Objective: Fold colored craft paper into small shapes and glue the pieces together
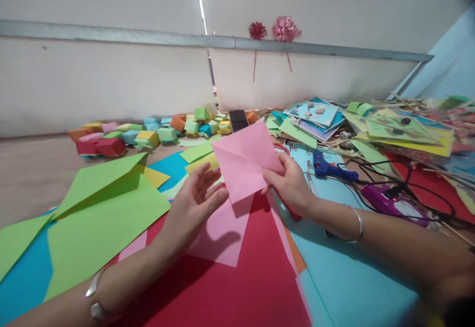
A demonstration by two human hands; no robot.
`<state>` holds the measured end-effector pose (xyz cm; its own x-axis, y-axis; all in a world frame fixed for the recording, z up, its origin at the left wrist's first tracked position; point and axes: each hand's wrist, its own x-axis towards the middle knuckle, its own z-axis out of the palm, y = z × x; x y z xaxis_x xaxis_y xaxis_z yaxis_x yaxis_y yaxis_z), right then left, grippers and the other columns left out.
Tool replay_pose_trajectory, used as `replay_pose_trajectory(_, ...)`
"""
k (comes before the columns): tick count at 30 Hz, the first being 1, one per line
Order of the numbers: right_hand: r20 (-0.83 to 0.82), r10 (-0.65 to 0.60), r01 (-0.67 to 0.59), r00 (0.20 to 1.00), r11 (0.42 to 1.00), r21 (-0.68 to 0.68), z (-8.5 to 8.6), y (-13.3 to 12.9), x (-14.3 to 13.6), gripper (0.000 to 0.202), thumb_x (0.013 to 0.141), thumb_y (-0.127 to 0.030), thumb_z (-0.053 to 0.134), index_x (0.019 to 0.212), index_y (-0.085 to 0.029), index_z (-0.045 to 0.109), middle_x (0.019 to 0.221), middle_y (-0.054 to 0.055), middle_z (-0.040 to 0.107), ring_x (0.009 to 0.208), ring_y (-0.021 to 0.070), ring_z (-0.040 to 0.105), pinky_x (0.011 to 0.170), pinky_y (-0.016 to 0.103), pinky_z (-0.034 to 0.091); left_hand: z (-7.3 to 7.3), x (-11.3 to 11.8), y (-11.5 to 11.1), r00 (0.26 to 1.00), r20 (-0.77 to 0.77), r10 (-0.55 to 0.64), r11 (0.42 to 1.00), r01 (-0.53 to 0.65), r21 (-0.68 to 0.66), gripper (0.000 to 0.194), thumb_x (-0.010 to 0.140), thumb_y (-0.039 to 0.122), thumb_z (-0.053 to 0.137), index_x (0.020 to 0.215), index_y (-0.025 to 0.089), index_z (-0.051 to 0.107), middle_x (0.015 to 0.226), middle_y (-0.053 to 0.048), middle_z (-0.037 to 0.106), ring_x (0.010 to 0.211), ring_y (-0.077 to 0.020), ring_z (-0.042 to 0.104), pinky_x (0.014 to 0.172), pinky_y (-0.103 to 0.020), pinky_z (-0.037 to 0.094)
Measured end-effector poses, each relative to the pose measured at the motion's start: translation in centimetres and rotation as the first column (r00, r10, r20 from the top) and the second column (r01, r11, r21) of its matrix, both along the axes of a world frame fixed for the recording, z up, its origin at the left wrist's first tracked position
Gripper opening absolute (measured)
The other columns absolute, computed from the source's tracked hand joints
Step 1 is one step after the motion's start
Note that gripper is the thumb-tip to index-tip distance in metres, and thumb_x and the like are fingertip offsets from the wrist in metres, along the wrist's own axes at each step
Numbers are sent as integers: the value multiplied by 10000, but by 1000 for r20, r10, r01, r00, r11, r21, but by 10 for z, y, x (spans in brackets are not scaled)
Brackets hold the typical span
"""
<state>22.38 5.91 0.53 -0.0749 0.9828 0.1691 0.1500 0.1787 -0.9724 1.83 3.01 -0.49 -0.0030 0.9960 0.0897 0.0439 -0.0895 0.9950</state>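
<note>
A square of pink paper (247, 161) with crease lines is held up in front of me. My right hand (291, 183) pinches its right-hand corner between thumb and fingers. Just left of the square, my left hand (198, 196) has its fingers apart and holds nothing. Below both hands lies a second piece of pink paper (222, 233), partly under the shadow of the raised one. It rests on a large red sheet (222, 297). Folded green paper (107, 218) spreads out to the left of my left arm.
Small folded paper boxes (148, 139) line the wall base. A blue glue gun (330, 166) and a purple power strip (395, 206) with black cable lie right. Piled cards (315, 114) stand behind. Two paper flowers (285, 29) hang at the wall rail (334, 50).
</note>
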Motion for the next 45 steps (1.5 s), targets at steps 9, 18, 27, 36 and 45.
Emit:
replay_pose_trajectory(9,526,452,-596,720,792,135,4,-13,1,543,740,-421,751,1161,-165,524,1051,114,668,972,250,641,814,347,537,13,6,3,909,369,194,950,-81,-301,337,666,209,750,985,201,640,749,-8,732,642,-204,702,572,-288,570)
replay_pose_trajectory(18,440,-123,-187,889,781,596,-17,13,5,511,873,-73,410,1361,-225,433,1294,117,563,1213,216,528,997,437,481,6,-4,15,941,329,74,928,56,-369,387,649,163,723,1028,167,645,774,-40,750,608,-215,706,552,-301,579)
replay_pose_trajectory(27,371,-570,-312,733,202,928,-5,4,7,94,876,-178,640,910,-263,658,1102,42,652,1083,199,577,888,380,475,11,-5,9,986,61,-156,914,167,-370,490,662,332,771,1083,138,609,896,-101,742,705,-245,700,582,-323,557)
replay_pose_trajectory(36,584,-473,-627,659,83,775,-5,-2,5,128,900,-95,598,824,-185,650,861,-22,734,1029,167,652,988,415,420,15,-8,11,896,-441,-47,997,16,-74,383,621,388,678,940,177,675,928,-64,762,830,-288,691,725,-370,547)
replay_pose_trajectory(45,700,-246,-637,670,293,713,-7,0,9,157,915,-183,570,777,-231,627,1120,29,701,1107,188,590,982,402,418,7,-9,13,859,-510,44,984,51,170,187,621,271,710,803,251,748,829,-57,776,788,-289,688,785,-395,523)
